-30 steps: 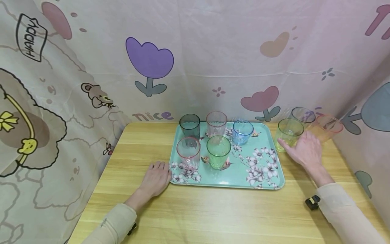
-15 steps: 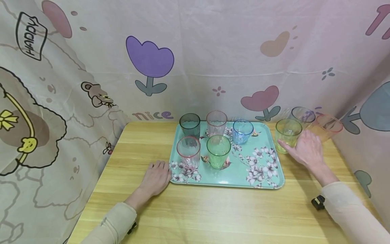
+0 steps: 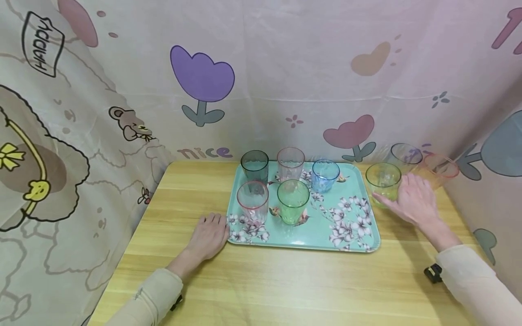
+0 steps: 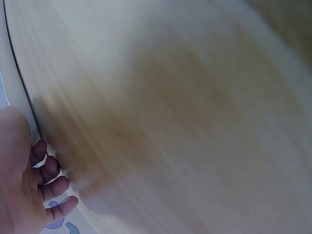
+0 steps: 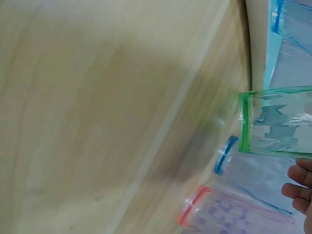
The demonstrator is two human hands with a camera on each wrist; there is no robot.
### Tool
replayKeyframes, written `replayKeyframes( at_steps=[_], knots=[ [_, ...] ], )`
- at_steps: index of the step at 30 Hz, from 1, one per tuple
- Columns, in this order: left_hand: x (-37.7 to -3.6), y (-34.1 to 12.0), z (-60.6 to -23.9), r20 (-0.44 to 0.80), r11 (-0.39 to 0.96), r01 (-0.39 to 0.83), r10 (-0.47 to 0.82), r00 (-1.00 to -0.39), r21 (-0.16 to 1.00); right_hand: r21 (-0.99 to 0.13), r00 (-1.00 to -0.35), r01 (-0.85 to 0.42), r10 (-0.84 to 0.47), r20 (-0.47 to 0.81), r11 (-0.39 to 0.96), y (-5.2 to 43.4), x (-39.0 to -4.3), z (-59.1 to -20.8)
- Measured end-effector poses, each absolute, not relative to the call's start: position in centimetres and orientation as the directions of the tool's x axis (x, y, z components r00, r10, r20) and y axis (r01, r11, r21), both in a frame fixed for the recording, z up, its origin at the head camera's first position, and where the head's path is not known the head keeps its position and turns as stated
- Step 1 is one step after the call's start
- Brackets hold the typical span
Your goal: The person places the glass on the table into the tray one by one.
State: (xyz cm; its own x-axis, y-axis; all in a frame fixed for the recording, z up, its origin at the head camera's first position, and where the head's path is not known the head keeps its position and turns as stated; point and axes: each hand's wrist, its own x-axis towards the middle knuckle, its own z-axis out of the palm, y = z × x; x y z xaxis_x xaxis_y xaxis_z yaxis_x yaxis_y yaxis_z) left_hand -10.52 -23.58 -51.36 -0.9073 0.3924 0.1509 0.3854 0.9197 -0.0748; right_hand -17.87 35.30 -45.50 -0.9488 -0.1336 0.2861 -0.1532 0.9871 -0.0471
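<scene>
My right hand [image 3: 418, 201] holds a yellowish drinking glass [image 3: 383, 183] with a green rim, standing right of the tray. The thumb lies across its near side; the other fingers are partly hidden behind it. In the right wrist view, fingertips [image 5: 298, 184] show at the side of the green-rimmed glass [image 5: 275, 122]. My left hand [image 3: 209, 235] rests on the table against the left edge of the turquoise floral tray [image 3: 314, 237], its fingers loosely bent. On the tray stand a grey glass [image 3: 254, 170], two pink-rimmed glasses, a green glass [image 3: 292, 203] and a short blue glass [image 3: 325, 176].
Behind the right hand stand a clear dark-blue-rimmed glass [image 3: 405, 156] and an orange glass [image 3: 440, 170], close to the right table edge. A patterned cloth [image 3: 265, 72] hangs behind the wooden table [image 3: 285, 285] and along both sides.
My right hand has drawn the yellowish glass slightly toward me and left, away from the blue-rimmed one. My right forearm has shifted to the right. The left hand stays in place.
</scene>
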Motion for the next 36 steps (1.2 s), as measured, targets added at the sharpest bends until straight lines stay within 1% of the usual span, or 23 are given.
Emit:
replayKeyframes(
  at_steps=[10, 24, 31, 33, 36],
  knots=[
    [-10.5, -23.6, -51.2, 0.121, 0.921, 0.382, 0.389, -0.913, -0.079, 0.065, -0.913, -0.239, -0.247, 0.325, 0.969, 35.2, -17.6, -44.5],
    [-10.5, -23.6, -51.2, 0.117, 0.922, 0.380, 0.387, -0.914, -0.078, 0.211, -0.782, -0.366, -0.423, 0.458, 0.906, 34.9, -17.8, -43.6],
    [-10.6, -23.6, -51.2, 0.111, 0.921, 0.380, 0.387, -0.915, -0.080, 0.225, -0.765, -0.383, -0.444, 0.467, 0.896, 34.5, -17.5, -43.1],
    [-10.6, -23.6, -51.3, 0.111, 0.921, 0.381, 0.389, -0.915, -0.082, 0.226, -0.771, -0.383, -0.445, 0.456, 0.895, 34.2, -17.3, -42.9],
    [-10.6, -23.6, -51.2, 0.112, 0.920, 0.382, 0.390, -0.914, -0.085, 0.215, -0.802, -0.371, -0.429, 0.417, 0.903, 33.8, -17.1, -42.5]
  ],
)
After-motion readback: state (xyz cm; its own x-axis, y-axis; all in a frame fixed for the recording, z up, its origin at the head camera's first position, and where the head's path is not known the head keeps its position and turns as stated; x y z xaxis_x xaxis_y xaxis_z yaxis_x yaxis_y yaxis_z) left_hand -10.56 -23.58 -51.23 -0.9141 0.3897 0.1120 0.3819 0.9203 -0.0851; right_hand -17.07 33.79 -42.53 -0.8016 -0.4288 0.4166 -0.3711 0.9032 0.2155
